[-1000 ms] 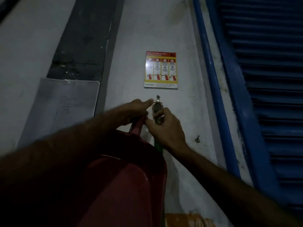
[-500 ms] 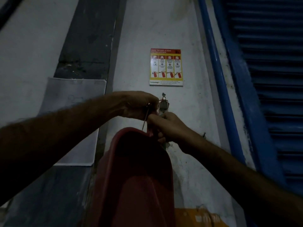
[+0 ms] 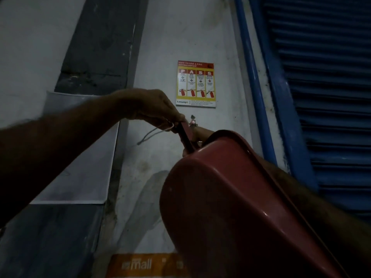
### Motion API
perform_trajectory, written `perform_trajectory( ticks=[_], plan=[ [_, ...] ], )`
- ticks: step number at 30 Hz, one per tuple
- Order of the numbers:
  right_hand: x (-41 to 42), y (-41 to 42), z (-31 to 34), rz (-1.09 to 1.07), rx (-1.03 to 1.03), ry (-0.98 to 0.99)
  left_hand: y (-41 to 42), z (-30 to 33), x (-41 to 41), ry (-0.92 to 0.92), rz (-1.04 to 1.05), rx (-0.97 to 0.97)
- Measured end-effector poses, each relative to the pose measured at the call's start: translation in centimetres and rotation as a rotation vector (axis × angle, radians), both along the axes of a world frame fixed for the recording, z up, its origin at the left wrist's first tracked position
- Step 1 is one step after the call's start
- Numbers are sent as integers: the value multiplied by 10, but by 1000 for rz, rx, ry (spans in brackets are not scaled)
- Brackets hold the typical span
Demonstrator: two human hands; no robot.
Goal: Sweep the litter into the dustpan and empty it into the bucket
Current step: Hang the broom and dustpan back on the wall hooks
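Gripping the handle tip of the red dustpan [image 3: 230,197], the left hand [image 3: 152,106] pinches it with its string loop [image 3: 154,131] at frame centre. The right hand [image 3: 195,135] hides behind the pan, fingers unreadable. Best to ease the loop clear of the wall hook [image 3: 193,122], pan supported.

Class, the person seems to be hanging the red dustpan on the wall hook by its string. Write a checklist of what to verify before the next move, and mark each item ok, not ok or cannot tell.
1. Left hand grips the top of the dustpan handle: ok.
2. String loop is over the wall hook: not ok; it hangs loose to the left of the handle.
3. Hook free to take the loop: cannot tell; too small and dim.
4. Right hand supports the dustpan: cannot tell; mostly hidden behind the pan.
5. Dustpan emptied: cannot tell; only its underside shows.
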State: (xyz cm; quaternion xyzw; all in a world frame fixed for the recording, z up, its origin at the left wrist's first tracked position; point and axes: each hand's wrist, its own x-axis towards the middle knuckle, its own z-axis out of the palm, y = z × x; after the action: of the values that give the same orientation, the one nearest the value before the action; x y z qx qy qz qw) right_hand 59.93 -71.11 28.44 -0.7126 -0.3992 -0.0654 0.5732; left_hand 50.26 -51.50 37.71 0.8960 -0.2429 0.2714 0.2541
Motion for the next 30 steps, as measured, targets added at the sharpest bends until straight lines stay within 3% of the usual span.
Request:
perform_trajectory(
  ticks=[1, 3, 5, 9, 12, 17, 22, 30],
  plan=[
    [-9, 1, -1, 134, 27, 68, 0, 3, -3, -30, 15, 24],
    [-28, 8, -5, 64, 129, 15, -1, 10, -4, -88, 29, 72],
    [-30, 0, -13, 171, 156, 135, -4, 14, -1, -121, 33, 109],
    [-37, -14, -15, 232, 2, 121, -13, 16, 14, -285, 83, 243],
    [-46, -16, -16, 189, -76, 82, -20, 16, 23, -423, 93, 263],
    [-46, -8, -20, 77, -127, -26, -34, 12, 28, -502, 89, 313],
    [-40, -16, -18, 51, -9, 29, -34, 14, 36, -531, 142, 433],
    [-32, -18, -16, -262, -256, -299, -30, 10, 45, -556, 143, 534]
  ],
)
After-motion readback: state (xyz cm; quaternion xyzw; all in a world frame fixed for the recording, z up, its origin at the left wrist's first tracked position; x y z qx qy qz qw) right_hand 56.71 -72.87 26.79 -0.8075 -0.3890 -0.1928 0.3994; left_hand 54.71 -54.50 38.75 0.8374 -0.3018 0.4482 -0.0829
